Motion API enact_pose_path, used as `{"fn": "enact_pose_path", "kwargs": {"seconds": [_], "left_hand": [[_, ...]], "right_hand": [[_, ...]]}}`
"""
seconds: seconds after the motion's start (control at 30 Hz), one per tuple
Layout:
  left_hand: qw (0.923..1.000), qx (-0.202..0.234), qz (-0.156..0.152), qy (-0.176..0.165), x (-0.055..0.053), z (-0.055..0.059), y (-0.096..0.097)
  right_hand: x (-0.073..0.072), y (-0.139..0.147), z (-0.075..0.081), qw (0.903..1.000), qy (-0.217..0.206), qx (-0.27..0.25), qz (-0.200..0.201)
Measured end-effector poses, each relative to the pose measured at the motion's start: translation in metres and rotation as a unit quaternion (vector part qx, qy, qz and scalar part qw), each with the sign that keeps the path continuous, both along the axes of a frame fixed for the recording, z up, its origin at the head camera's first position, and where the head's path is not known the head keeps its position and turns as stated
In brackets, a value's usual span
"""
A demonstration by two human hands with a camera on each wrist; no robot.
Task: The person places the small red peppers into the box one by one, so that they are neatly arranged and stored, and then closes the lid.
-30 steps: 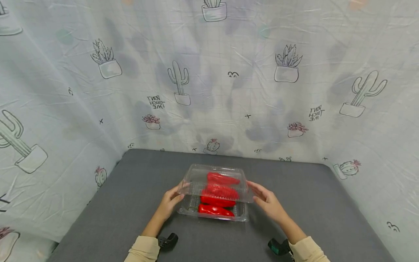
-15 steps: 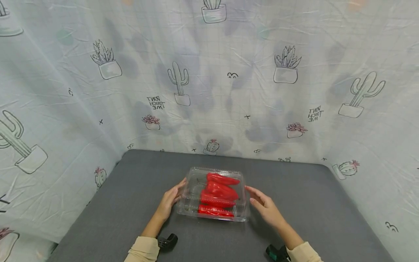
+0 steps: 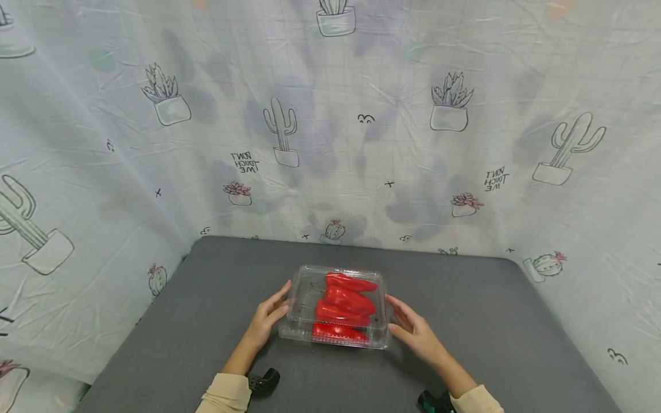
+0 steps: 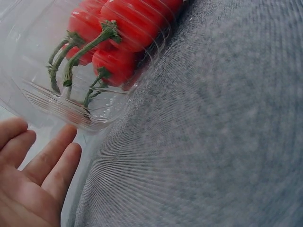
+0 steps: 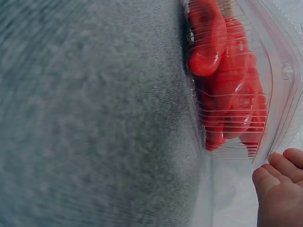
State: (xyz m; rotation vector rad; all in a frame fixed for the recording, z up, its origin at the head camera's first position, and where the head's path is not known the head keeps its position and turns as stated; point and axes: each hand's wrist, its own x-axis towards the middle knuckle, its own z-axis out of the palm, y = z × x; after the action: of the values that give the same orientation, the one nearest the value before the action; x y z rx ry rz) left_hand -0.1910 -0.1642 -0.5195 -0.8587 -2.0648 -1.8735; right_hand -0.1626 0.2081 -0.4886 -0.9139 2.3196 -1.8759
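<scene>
In the head view a clear plastic clamshell container (image 3: 299,331) stands mid-table with several long red peppers (image 3: 347,299) inside. Its transparent lid (image 3: 304,304) lies over them. My left hand (image 3: 265,319) is at the container's left side, fingers extended along the wall. On the opposite side is my right hand (image 3: 422,335), thumb and fingers spread loosely at the edge. The left wrist view shows green pepper stems (image 4: 85,54) through the ribbed plastic, fingertips right by the corner. In the right wrist view, relaxed fingers (image 5: 284,165) come up to the lid's rim.
A grey cloth-covered table (image 3: 206,321) lies under everything. Behind and beside it hangs a pale curtain (image 3: 330,172) printed with cacti. Black wrist-worn devices sit on the left wrist (image 3: 264,381) and the right wrist (image 3: 435,401).
The raised lid has come down over the peppers. Both hands have let go of its edges and now lie along the container's sides; the right hand has shifted slightly left and down.
</scene>
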Motion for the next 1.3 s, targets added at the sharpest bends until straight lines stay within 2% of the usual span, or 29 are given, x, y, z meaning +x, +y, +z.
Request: {"fn": "enact_pose_path", "kwargs": {"seconds": [0.1,0.17,0.3,0.4,0.57,0.7,0.87,0.97,1.1,1.2,1.3], "left_hand": [[0.9999,-0.01,-0.005,0.009,-0.001,-0.001,-0.001],[0.9994,-0.021,-0.006,0.027,-0.001,-0.001,-0.001],[0.997,-0.04,-0.01,0.065,0.0,0.001,-0.002],[0.9956,-0.051,-0.023,0.074,0.0,0.002,-0.002],[0.9915,-0.103,-0.037,0.071,-0.001,0.004,-0.007],[0.9877,-0.134,-0.062,0.051,0.001,0.015,-0.012],[0.982,-0.164,-0.092,0.02,0.002,0.025,-0.013],[0.977,-0.198,-0.078,0.008,0.005,0.029,-0.011],[0.9671,-0.25,-0.033,0.033,0.009,0.032,-0.01],[0.9603,-0.274,-0.008,0.051,0.012,0.036,-0.009],[0.9545,-0.293,-0.002,0.056,0.014,0.039,-0.008]], "right_hand": [[0.002,0.0,-0.001,0.9997,0.011,0.019,0.003],[0.003,0.0,-0.001,0.999,0.023,0.037,-0.001],[0.005,-0.002,0.0,0.9947,0.045,0.088,-0.029],[0.006,-0.002,0.0,0.9897,0.059,0.121,-0.049],[0.005,-0.003,0.0,0.9886,0.086,0.112,-0.051],[0.005,-0.003,0.0,0.9878,0.097,0.111,-0.051],[0.012,-0.008,0.013,0.984,0.112,0.123,-0.064],[0.019,-0.012,0.028,0.9778,0.123,0.149,-0.082],[0.024,-0.016,0.042,0.9665,0.14,0.192,-0.098],[0.024,-0.017,0.042,0.962,0.153,0.203,-0.099],[0.02,-0.015,0.034,0.9605,0.159,0.205,-0.101]]}}
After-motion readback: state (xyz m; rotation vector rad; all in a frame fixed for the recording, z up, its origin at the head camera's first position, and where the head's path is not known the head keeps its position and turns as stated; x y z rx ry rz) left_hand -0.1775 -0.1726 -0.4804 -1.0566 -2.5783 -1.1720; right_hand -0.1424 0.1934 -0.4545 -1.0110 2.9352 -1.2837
